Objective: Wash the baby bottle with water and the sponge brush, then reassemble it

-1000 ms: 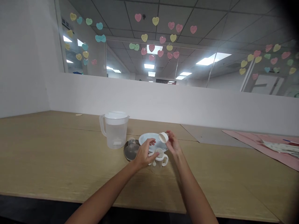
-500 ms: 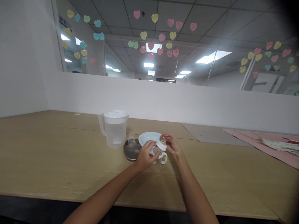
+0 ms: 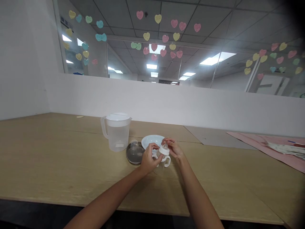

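Observation:
A clear baby bottle [image 3: 161, 163] with two white side handles stands upright on the table. On its top sits a white collar with a clear teat [image 3: 164, 149], nearly level. My left hand [image 3: 150, 159] is closed around the upper part of the bottle from the left, thumb in front. From the right, the bent fingers of my right hand [image 3: 173, 147] pinch the teat and collar. The fingers partly hide the bottle's neck.
Behind the bottle is a white bowl [image 3: 149, 140]. To its left lies a round dark metal tray [image 3: 133, 158] with a clear dome-shaped cap [image 3: 134, 144] in it. A lidded clear pitcher [image 3: 118, 135] stands further left. Pink cloth [image 3: 250, 140] lies far right.
The collar with the teat has come down a little and turned from tilted to nearly level on the bottle. Both hands have shifted slightly with it.

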The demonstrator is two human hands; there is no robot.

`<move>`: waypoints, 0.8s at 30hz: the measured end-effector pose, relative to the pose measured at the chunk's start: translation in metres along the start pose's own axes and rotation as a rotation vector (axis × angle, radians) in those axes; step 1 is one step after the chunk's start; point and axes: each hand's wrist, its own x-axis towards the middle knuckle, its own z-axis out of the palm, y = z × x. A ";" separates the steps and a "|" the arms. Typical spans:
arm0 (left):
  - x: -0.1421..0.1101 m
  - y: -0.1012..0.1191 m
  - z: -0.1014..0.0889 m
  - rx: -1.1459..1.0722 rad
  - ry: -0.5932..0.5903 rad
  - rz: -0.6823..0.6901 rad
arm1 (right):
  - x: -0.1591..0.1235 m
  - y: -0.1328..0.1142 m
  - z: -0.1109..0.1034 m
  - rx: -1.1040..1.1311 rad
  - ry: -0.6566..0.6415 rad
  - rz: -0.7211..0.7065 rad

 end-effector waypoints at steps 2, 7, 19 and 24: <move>-0.001 -0.001 0.000 0.006 -0.004 0.003 | 0.000 0.000 0.001 -0.017 0.019 0.003; -0.002 -0.003 -0.001 0.033 -0.039 0.055 | -0.001 -0.002 0.004 -0.086 0.039 0.029; 0.000 -0.008 -0.010 0.171 -0.187 0.243 | -0.002 -0.001 0.005 -0.134 -0.064 0.089; 0.000 -0.020 -0.008 0.250 -0.217 0.317 | -0.003 -0.002 0.003 -0.184 -0.187 0.126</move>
